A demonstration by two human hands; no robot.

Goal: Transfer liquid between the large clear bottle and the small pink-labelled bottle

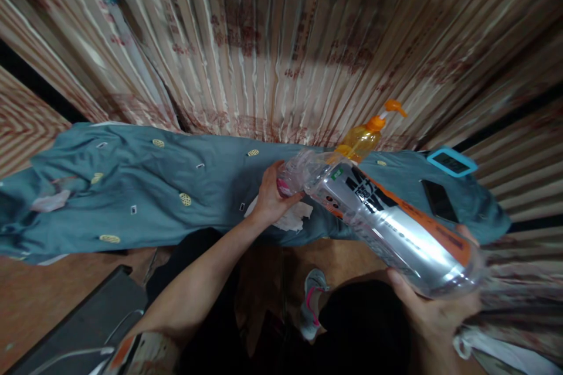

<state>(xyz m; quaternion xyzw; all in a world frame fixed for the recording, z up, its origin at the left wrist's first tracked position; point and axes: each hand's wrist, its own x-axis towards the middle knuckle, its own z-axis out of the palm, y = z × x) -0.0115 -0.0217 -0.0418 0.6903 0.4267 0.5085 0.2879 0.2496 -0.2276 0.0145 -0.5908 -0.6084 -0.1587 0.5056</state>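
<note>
A large clear plastic bottle [387,222] with a silver, black and orange label lies tilted between my hands, neck pointing left. My left hand [271,194] is closed round the bottle's neck and pink cap. My right hand [433,304] cups the bottle's base from below, fingers wrapped round it. Under my left hand lies a crumpled white paper [294,217] on a blue-grey cloth [167,187] that covers a table.
An orange pump bottle [365,136] stands behind the clear bottle. A device with a turquoise frame [452,162] and a dark phone [440,200] lie at the cloth's right end. Striped curtains hang behind. A shoe [311,300] and brown floor show below.
</note>
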